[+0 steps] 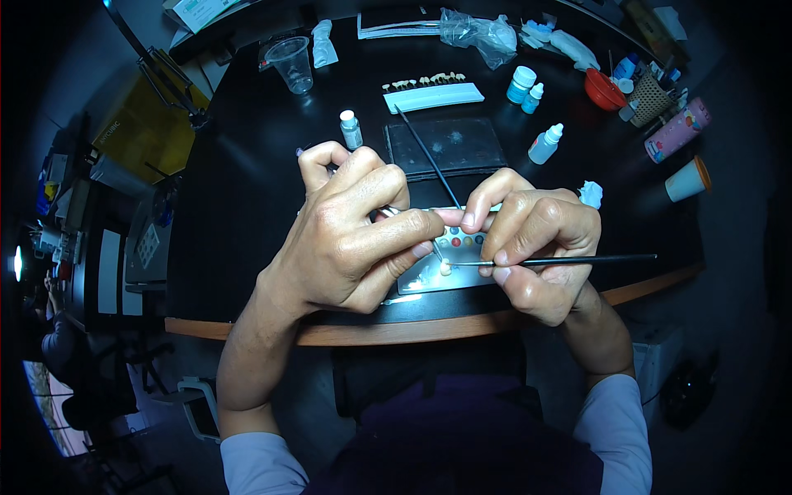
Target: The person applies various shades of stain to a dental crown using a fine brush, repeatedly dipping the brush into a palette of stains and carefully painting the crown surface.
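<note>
Left hand point(351, 231) was closed on a thin metal tool point(438, 250); the small pale piece point(445, 268) appeared at its tip, over the palette point(419, 282). Right hand point(549, 239) pinched a dark-handled brush point(586, 261), tip toward the piece. Judged risks: a slack left grip could drop the piece; a heavy brush stroke could knock it loose. Left fingers hid most of the tool; brush-to-piece contact was too small to confirm; right fingers covered part of the palette.

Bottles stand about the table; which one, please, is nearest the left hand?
It is the small white-capped vial just beyond the left hand, the only one left of the black slab; the other bottles stand right of that slab.
</note>
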`<state>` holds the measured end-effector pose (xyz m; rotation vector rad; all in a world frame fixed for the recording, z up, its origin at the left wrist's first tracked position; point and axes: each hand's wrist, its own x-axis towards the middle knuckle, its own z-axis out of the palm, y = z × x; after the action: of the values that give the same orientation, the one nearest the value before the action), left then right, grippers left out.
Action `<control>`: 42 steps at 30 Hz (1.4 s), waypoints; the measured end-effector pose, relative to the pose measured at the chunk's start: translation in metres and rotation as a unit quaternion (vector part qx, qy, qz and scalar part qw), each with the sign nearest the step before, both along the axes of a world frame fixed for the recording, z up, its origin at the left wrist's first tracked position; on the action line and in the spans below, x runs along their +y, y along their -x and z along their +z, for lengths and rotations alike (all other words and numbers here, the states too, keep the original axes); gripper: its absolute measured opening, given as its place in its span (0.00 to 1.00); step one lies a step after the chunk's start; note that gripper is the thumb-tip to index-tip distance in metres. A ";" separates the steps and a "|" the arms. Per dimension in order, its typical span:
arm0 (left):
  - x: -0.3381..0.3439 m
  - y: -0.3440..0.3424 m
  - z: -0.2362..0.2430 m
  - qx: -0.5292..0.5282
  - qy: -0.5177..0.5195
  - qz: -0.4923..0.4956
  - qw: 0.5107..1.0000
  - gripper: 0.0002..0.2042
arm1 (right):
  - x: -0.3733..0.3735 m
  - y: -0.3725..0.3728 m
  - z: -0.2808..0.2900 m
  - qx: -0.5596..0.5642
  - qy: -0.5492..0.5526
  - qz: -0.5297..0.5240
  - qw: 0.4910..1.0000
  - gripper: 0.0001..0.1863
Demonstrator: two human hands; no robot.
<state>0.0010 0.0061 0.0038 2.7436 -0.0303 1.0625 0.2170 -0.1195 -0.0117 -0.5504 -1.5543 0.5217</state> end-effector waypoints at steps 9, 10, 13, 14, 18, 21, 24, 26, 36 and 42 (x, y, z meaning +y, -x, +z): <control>0.000 0.000 0.002 0.002 0.003 -0.001 1.000 0.12 | -0.002 0.000 0.001 0.013 0.002 0.014 1.000 0.04; 0.000 0.000 0.002 0.001 0.003 0.000 1.000 0.12 | -0.002 0.000 0.000 0.019 0.009 0.018 1.000 0.04; 0.000 -0.001 0.001 0.000 0.001 -0.003 1.000 0.12 | -0.002 0.002 0.001 0.018 0.000 0.006 1.000 0.05; 0.000 -0.001 0.001 -0.003 0.004 -0.005 1.000 0.12 | -0.002 0.002 0.001 0.018 0.000 0.006 1.000 0.05; 0.001 -0.001 -0.001 -0.004 0.020 -0.014 1.000 0.12 | -0.002 0.001 0.003 0.008 -0.007 0.009 1.000 0.06; 0.002 -0.003 -0.001 -0.003 0.024 -0.019 1.000 0.12 | -0.003 0.001 0.002 0.013 -0.006 0.010 1.000 0.06; 0.002 -0.002 -0.001 -0.003 0.025 -0.017 1.000 0.12 | -0.003 0.000 0.004 0.011 -0.004 0.012 1.000 0.06; 0.002 -0.001 0.000 -0.003 0.020 -0.015 1.000 0.11 | -0.003 -0.001 0.006 -0.007 -0.009 0.012 1.000 0.06; 0.002 -0.002 -0.001 -0.006 0.020 -0.016 1.000 0.12 | -0.004 -0.002 0.007 -0.025 -0.004 0.017 1.000 0.06; 0.000 -0.001 0.000 -0.006 0.007 -0.014 1.000 0.13 | -0.005 0.002 0.003 0.021 0.009 0.016 1.000 0.05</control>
<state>0.0020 0.0066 0.0040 2.7165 -0.0643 1.0678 0.2154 -0.1245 -0.0088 -0.5258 -1.5216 0.5685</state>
